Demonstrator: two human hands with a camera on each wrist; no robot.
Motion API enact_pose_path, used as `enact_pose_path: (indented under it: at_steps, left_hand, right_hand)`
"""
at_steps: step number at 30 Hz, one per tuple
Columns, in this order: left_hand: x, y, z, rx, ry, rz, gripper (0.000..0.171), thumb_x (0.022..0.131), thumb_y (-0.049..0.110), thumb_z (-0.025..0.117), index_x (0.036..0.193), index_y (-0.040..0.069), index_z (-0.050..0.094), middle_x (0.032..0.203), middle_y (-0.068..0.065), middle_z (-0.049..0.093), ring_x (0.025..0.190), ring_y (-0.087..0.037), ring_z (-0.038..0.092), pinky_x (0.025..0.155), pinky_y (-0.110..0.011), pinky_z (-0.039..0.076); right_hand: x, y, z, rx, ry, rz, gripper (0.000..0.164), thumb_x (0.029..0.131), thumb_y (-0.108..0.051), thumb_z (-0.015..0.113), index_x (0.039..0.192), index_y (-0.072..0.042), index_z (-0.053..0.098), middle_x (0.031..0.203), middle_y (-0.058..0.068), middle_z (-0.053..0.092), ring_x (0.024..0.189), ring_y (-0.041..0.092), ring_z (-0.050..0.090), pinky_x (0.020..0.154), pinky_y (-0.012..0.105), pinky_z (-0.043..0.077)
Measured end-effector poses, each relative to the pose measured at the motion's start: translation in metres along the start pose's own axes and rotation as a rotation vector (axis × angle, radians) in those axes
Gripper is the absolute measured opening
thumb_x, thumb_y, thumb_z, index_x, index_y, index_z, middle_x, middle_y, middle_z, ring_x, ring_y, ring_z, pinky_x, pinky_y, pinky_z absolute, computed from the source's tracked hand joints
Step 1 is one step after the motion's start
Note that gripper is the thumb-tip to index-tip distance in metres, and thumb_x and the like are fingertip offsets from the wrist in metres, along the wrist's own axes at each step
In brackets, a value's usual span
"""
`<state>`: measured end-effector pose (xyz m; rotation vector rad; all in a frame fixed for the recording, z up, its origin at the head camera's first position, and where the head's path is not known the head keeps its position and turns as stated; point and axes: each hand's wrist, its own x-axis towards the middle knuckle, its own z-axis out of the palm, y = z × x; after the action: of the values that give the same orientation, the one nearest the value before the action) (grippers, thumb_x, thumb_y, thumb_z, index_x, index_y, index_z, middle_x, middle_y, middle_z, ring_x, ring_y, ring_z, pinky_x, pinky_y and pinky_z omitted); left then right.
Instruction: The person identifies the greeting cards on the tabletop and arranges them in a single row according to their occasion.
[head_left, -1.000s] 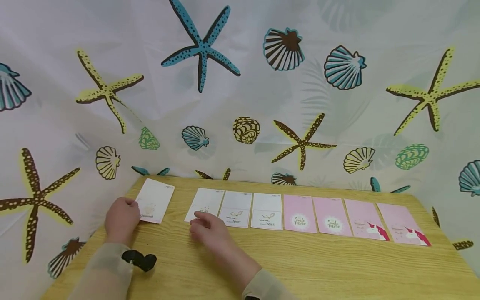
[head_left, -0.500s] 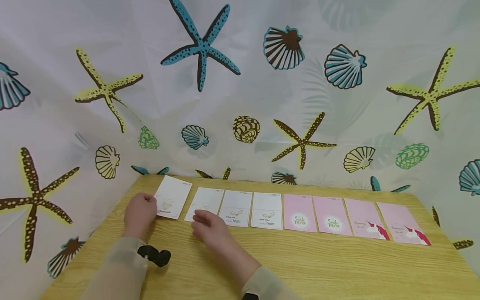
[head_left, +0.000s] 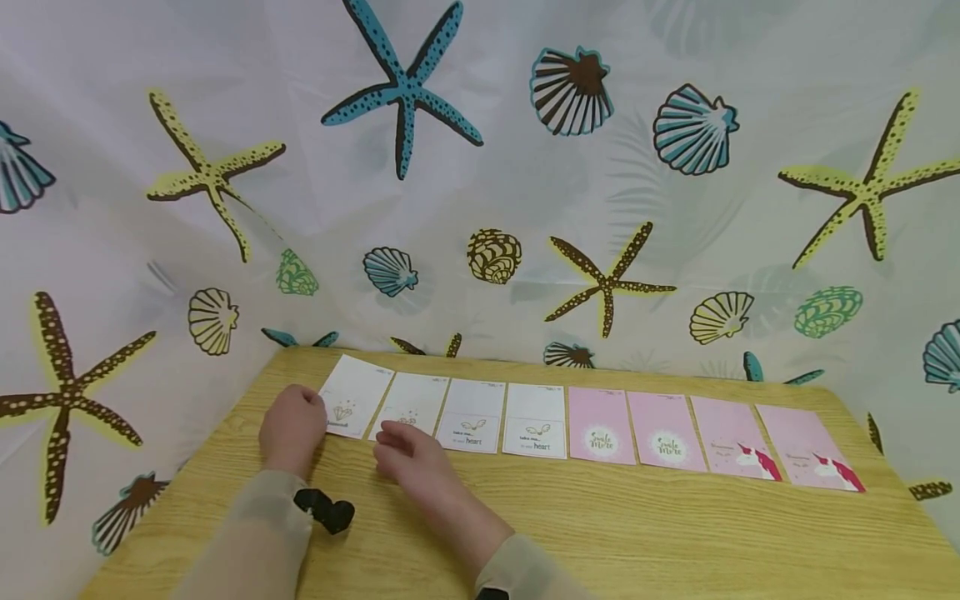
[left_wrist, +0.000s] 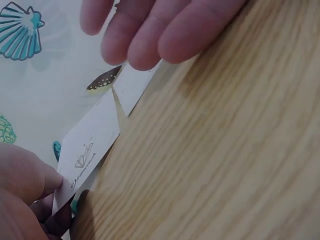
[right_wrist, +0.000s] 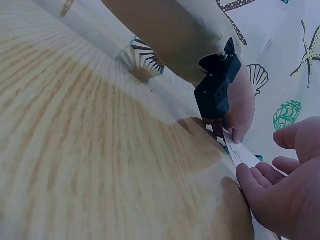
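Observation:
At the left end of a row of cards, my left hand [head_left: 294, 427] pinches the near-left edge of a white card [head_left: 358, 395] printed with a gold diamond. The left wrist view has the left thumb [left_wrist: 47, 182] on the card's face and fingers underneath. Beside it lies another white card [head_left: 417, 392], its lower part overlapped by my right hand [head_left: 416, 458] in the head view. The right fingers are loosely bent and hold nothing. In the right wrist view that hand [right_wrist: 285, 185] hovers low by the table.
Rightward in the row lie two white "heart" cards [head_left: 471, 408], two pink "Smile More" cards [head_left: 600, 417] and two pink unicorn cards [head_left: 735, 437]. All rest on a wooden table [head_left: 600, 533]. A shell-patterned cloth [head_left: 480, 192] hangs behind.
My left hand has slid the diamond card rightward, from a spot apart at the left to right beside the neighbouring white card. The right hand has hardly moved.

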<state>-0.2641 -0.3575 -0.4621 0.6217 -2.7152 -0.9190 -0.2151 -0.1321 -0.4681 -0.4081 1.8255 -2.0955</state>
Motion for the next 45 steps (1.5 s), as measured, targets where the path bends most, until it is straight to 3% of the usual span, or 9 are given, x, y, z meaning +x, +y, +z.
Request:
enact_pose_path:
  at_steps: [10, 14, 17, 19, 24, 26, 30, 34, 45]
  left_hand:
    - [-0.004, -0.003, 0.006, 0.056, 0.099, 0.003, 0.035, 0.109, 0.013, 0.049, 0.120, -0.014, 0.067, 0.116, -0.037, 0.068, 0.108, -0.058, 0.065, 0.090, -0.067, 0.053]
    - [-0.007, -0.008, 0.005, 0.058, 0.123, 0.012, 0.036, 0.112, 0.018, 0.051, 0.124, -0.013, 0.065, 0.123, -0.039, 0.061, 0.116, -0.060, 0.055, 0.097, -0.070, 0.046]
    - [-0.010, -0.010, 0.002, 0.090, 0.121, 0.064, 0.038, 0.114, 0.022, 0.051, 0.133, -0.008, 0.064, 0.137, -0.038, 0.057, 0.124, -0.061, 0.050, 0.100, -0.075, 0.041]
    - [-0.013, -0.011, 0.000, 0.157, 0.103, 0.132, 0.039, 0.114, 0.024, 0.052, 0.140, -0.004, 0.064, 0.145, -0.035, 0.056, 0.128, -0.062, 0.049, 0.099, -0.078, 0.040]
    - [-0.030, 0.000, -0.009, 0.330, 0.013, 0.375, 0.047, 0.116, 0.029, 0.054, 0.152, 0.000, 0.061, 0.156, -0.028, 0.056, 0.141, -0.056, 0.050, 0.105, -0.082, 0.036]
    - [-0.038, 0.006, -0.011, 0.367, -0.041, 0.424, 0.050, 0.117, 0.033, 0.052, 0.155, 0.001, 0.060, 0.158, -0.026, 0.056, 0.146, -0.053, 0.048, 0.110, -0.083, 0.032]
    - [-0.048, 0.011, -0.009, 0.400, -0.168, 0.423, 0.056, 0.119, 0.042, 0.046, 0.160, 0.005, 0.056, 0.163, -0.023, 0.053, 0.152, -0.051, 0.042, 0.114, -0.086, 0.021]
    - [-0.050, 0.011, -0.005, 0.433, -0.238, 0.394, 0.059, 0.119, 0.046, 0.043, 0.163, 0.009, 0.054, 0.165, -0.022, 0.051, 0.152, -0.052, 0.042, 0.114, -0.088, 0.018]
    - [-0.053, 0.012, -0.003, 0.444, -0.231, 0.402, 0.058, 0.117, 0.047, 0.050, 0.161, 0.010, 0.057, 0.164, -0.024, 0.049, 0.148, -0.056, 0.043, 0.112, -0.088, 0.021]
  right_hand:
    - [-0.002, 0.004, 0.003, 0.048, -0.005, 0.006, 0.052, 0.109, -0.010, 0.068, 0.157, 0.005, 0.054, 0.145, 0.018, 0.066, 0.125, 0.024, 0.069, 0.105, 0.041, 0.058]
    - [-0.004, 0.005, 0.003, 0.049, -0.005, 0.001, 0.053, 0.109, -0.010, 0.067, 0.158, 0.005, 0.054, 0.145, 0.018, 0.066, 0.125, 0.024, 0.068, 0.104, 0.039, 0.058]
    - [-0.004, 0.003, 0.002, 0.036, -0.005, -0.015, 0.051, 0.109, -0.008, 0.066, 0.157, 0.006, 0.054, 0.147, 0.019, 0.066, 0.129, 0.026, 0.067, 0.105, 0.039, 0.057]
    - [-0.004, 0.000, 0.000, -0.034, -0.003, -0.034, 0.049, 0.110, -0.010, 0.065, 0.156, 0.005, 0.056, 0.148, 0.017, 0.066, 0.133, 0.026, 0.066, 0.107, 0.038, 0.056]
    - [-0.003, -0.009, -0.009, -0.307, 0.006, -0.126, 0.046, 0.113, -0.018, 0.064, 0.156, -0.001, 0.059, 0.154, 0.012, 0.063, 0.143, 0.030, 0.060, 0.114, 0.042, 0.052]
    - [-0.003, -0.010, -0.012, -0.373, 0.008, -0.147, 0.047, 0.113, -0.021, 0.063, 0.157, -0.002, 0.059, 0.156, 0.011, 0.062, 0.145, 0.032, 0.059, 0.115, 0.044, 0.051]
    - [-0.002, -0.011, -0.013, -0.418, 0.017, -0.138, 0.048, 0.113, -0.024, 0.063, 0.157, -0.004, 0.060, 0.157, 0.010, 0.062, 0.145, 0.030, 0.059, 0.117, 0.045, 0.049]
    - [-0.002, -0.009, -0.012, -0.426, 0.029, -0.119, 0.047, 0.113, -0.024, 0.064, 0.156, -0.004, 0.061, 0.155, 0.010, 0.064, 0.144, 0.029, 0.060, 0.118, 0.045, 0.048]
    - [-0.002, -0.008, -0.013, -0.400, 0.051, -0.126, 0.046, 0.112, -0.019, 0.065, 0.154, -0.002, 0.061, 0.153, 0.012, 0.065, 0.144, 0.030, 0.060, 0.117, 0.045, 0.048]
